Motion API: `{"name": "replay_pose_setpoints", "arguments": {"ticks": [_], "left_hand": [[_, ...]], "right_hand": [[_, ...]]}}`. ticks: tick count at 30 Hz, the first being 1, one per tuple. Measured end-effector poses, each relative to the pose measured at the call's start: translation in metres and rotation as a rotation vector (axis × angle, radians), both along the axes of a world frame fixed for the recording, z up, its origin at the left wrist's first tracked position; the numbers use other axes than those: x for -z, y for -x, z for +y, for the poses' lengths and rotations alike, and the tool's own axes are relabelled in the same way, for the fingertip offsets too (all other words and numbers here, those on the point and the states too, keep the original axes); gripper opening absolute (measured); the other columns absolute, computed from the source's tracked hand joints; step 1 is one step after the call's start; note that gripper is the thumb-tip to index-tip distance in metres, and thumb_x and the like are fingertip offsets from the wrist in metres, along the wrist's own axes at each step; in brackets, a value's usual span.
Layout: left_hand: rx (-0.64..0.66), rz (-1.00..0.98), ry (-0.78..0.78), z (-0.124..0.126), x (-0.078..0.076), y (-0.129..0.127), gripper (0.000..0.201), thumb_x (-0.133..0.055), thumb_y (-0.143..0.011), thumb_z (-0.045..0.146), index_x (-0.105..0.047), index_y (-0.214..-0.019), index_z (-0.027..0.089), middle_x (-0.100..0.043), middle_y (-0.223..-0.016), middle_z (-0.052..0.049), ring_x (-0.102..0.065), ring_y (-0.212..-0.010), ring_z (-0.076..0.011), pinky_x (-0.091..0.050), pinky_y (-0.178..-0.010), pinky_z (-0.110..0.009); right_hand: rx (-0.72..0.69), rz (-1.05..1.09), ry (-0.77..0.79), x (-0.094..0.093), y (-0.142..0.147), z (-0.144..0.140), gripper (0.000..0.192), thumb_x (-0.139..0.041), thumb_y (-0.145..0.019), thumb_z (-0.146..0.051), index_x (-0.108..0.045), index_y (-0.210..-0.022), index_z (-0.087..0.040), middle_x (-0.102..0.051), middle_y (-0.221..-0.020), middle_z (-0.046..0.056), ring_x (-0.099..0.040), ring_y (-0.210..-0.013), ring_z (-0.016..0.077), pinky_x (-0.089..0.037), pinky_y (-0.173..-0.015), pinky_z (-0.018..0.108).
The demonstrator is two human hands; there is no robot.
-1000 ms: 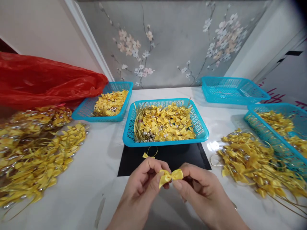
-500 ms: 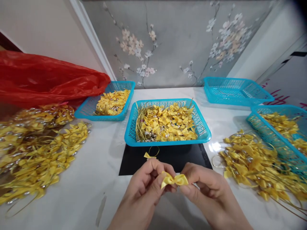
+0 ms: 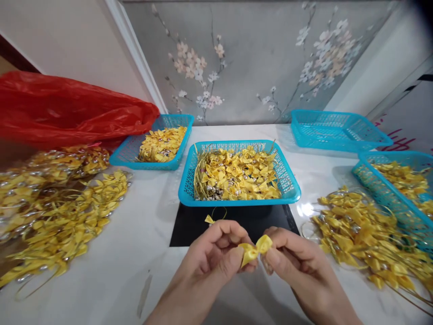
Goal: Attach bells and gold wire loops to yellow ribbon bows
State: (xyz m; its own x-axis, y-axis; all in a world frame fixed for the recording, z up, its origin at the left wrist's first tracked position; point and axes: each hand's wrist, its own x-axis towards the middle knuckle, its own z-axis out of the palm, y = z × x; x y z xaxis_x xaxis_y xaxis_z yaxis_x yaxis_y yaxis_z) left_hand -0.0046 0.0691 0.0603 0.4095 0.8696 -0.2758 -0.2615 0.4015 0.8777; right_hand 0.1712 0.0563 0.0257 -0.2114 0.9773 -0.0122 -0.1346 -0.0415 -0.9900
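A small yellow ribbon bow [image 3: 255, 249] is pinched between the fingertips of both hands at the table's near edge. My left hand [image 3: 211, 259] grips its left loop and my right hand [image 3: 297, 266] its right loop; the bow tilts up to the right. Just beyond my fingers, another small yellow bow with a thin gold loop [image 3: 210, 219] lies on a black mat [image 3: 270, 221]. Behind the mat stands a blue plastic basket [image 3: 187, 189] heaped with yellow bows and silver beads.
Loose piles of yellow bows lie at the left [image 3: 57, 212] and right [image 3: 365, 234] of the white table. More blue baskets stand at back left [image 3: 128, 155], back right [image 3: 338, 131] and far right [image 3: 372, 180]. A red plastic bag [image 3: 67, 108] lies at the far left.
The bow has turned from level to tilted, right loop up, and my hands have drawn closer together around it. The view has shifted slightly to the left.
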Motion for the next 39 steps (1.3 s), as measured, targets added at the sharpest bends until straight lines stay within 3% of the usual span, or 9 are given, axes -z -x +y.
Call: {"name": "replay_pose_setpoints", "arguments": {"ticks": [3, 11, 15, 20, 27, 35, 39], "left_hand": [[0.018, 0.071, -0.017, 0.003, -0.001, 0.005, 0.012, -0.063, -0.089, 0.028, -0.066, -0.099, 0.025, -0.065, -0.089, 0.000, -0.060, -0.079, -0.0138, -0.048, -0.076, -0.025], [0.068, 0.311, -0.096, 0.009, -0.002, 0.006, 0.012, -0.059, -0.088, 0.022, -0.070, -0.082, 0.020, -0.062, -0.067, 0.003, -0.055, -0.065, -0.0121, -0.044, -0.064, -0.022], [0.136, 0.232, -0.056, 0.009, 0.004, 0.005, 0.022, -0.057, -0.090, 0.028, -0.062, -0.072, 0.017, -0.056, -0.063, 0.003, -0.050, -0.061, -0.0117, -0.040, -0.062, -0.023], [0.060, 0.019, -0.008, 0.004, 0.014, -0.001, 0.028, -0.061, -0.088, 0.033, -0.053, -0.067, 0.018, -0.051, -0.063, 0.003, -0.043, -0.064, -0.0129, -0.034, -0.065, -0.025], [0.007, -0.170, 0.104, 0.003, 0.017, -0.007, 0.029, -0.069, -0.082, 0.031, -0.052, -0.063, 0.018, -0.050, -0.063, 0.002, -0.041, -0.064, -0.0139, -0.031, -0.064, -0.026], [0.031, -0.202, 0.107, 0.004, 0.017, -0.007, 0.028, -0.068, -0.082, 0.032, -0.052, -0.065, 0.018, -0.050, -0.064, 0.003, -0.041, -0.063, -0.0131, -0.031, -0.063, -0.026], [0.122, 0.025, -0.113, 0.008, 0.013, 0.002, 0.027, -0.056, -0.091, 0.033, -0.053, -0.068, 0.019, -0.051, -0.067, 0.002, -0.043, -0.066, -0.0139, -0.032, -0.065, -0.026]], "right_hand": [[-0.014, -0.060, -0.027, -0.005, 0.002, 0.001, 0.026, -0.055, -0.093, -0.035, -0.065, -0.075, -0.021, -0.061, -0.072, 0.002, -0.056, -0.065, 0.0155, -0.046, -0.061, 0.026], [0.017, -0.205, -0.128, -0.007, 0.007, -0.001, 0.028, -0.050, -0.096, -0.032, -0.061, -0.074, -0.019, -0.056, -0.068, 0.002, -0.053, -0.062, 0.0149, -0.045, -0.057, 0.026], [0.041, -0.190, -0.162, -0.003, 0.008, -0.002, 0.025, -0.051, -0.096, -0.029, -0.061, -0.075, -0.019, -0.056, -0.070, 0.001, -0.052, -0.062, 0.0138, -0.041, -0.056, 0.025], [-0.005, -0.022, -0.176, 0.001, 0.011, -0.001, 0.021, -0.052, -0.096, -0.023, -0.065, -0.079, -0.020, -0.064, -0.074, 0.003, -0.058, -0.068, 0.0152, -0.042, -0.062, 0.027], [0.040, 0.047, -0.217, 0.008, 0.011, -0.003, 0.018, -0.053, -0.095, -0.022, -0.065, -0.082, -0.021, -0.059, -0.073, 0.001, -0.054, -0.069, 0.0157, -0.040, -0.061, 0.027], [0.059, 0.048, -0.258, 0.005, 0.011, -0.004, 0.018, -0.054, -0.094, -0.024, -0.066, -0.081, -0.021, -0.061, -0.072, 0.003, -0.055, -0.068, 0.0164, -0.042, -0.063, 0.029], [0.000, 0.017, -0.042, 0.006, 0.001, 0.001, 0.020, -0.055, -0.095, -0.036, -0.066, -0.086, -0.022, -0.061, -0.076, 0.002, -0.056, -0.068, 0.0149, -0.045, -0.061, 0.025]]}}
